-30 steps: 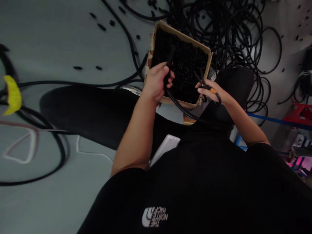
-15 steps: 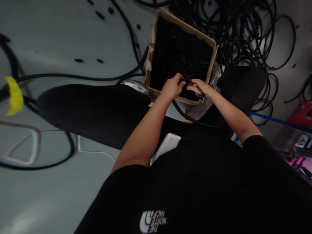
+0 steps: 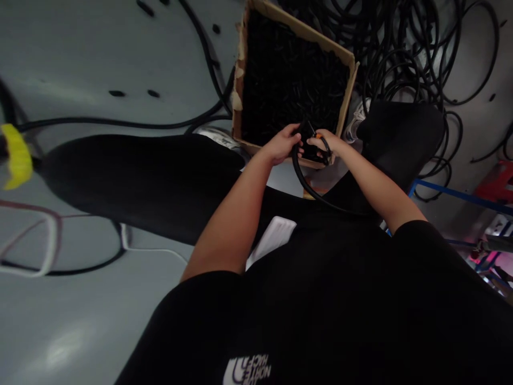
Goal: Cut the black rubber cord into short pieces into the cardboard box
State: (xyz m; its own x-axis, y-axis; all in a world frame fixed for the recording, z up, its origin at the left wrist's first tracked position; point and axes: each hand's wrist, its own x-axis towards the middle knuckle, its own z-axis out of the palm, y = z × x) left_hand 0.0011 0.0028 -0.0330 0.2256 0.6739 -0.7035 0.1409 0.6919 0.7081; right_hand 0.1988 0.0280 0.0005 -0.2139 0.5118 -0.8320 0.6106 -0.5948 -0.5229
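Note:
Between the fingers of my left hand [image 3: 282, 144] is a black hose [image 3: 301, 181], pinched near its end. The rest of it curves down toward my lap. My right hand [image 3: 329, 141] grips scissors [image 3: 327, 152] with black and orange handles. Their blades point toward the hose end by my left fingertips; whether they touch it I cannot tell. Both hands are over the near edge of a cardboard box [image 3: 237, 99], which holds many short black pieces [image 3: 296, 75].
Tangled black hose [image 3: 395, 64] lies beyond the box on the right. Loose black pieces [image 3: 153, 93] dot the floor to the left. A white object [image 3: 276, 235] rests by my lap. A yellow band [image 3: 16, 158] is at far left, a blue frame [image 3: 460, 197] at right.
The hose by my left hand now shows a fuller bend below the fingers. The scissors have turned slightly in my right hand. The view has shifted a little.

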